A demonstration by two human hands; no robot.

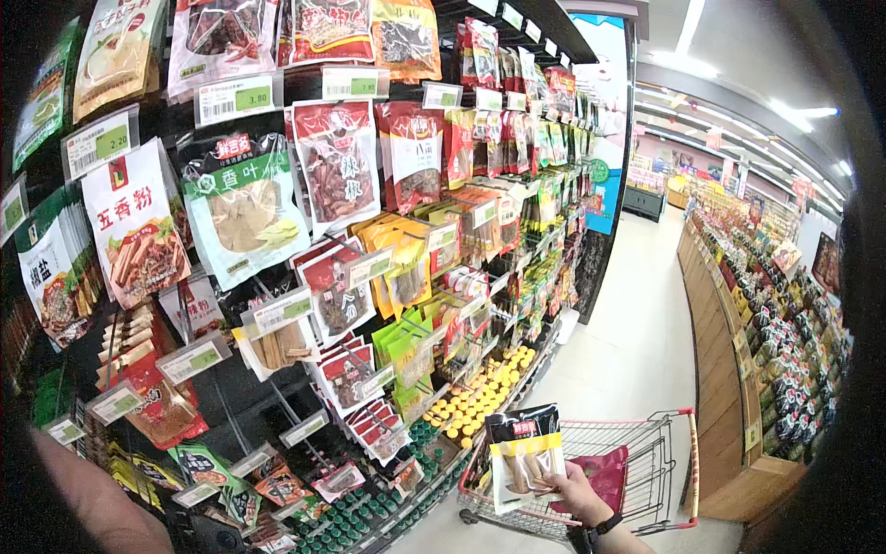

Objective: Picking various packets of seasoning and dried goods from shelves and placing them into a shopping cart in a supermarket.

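My right hand (580,490), a dark band on its wrist, grips a flat spice packet (524,453) by its lower right edge. The packet has a black top, a yellow band and a clear window showing brown pieces. It is held up over a wire shopping cart (647,478). Inside the cart lies a dark red plastic bag (609,478), partly behind my hand. A blurred part of an arm (104,502) fills the lower left corner, but my left hand is out of view. Before me hang a bay leaf packet (242,208) and a white five-spice powder packet (135,225).
Price tags (239,99) jut out on metal hooks along the shelf rack. Yellow-capped bottles (484,395) and green-capped bottles (353,516) line its bottom. An aisle floor (616,291) runs between the rack and a wood-sided display (720,346) stacked with bagged goods.
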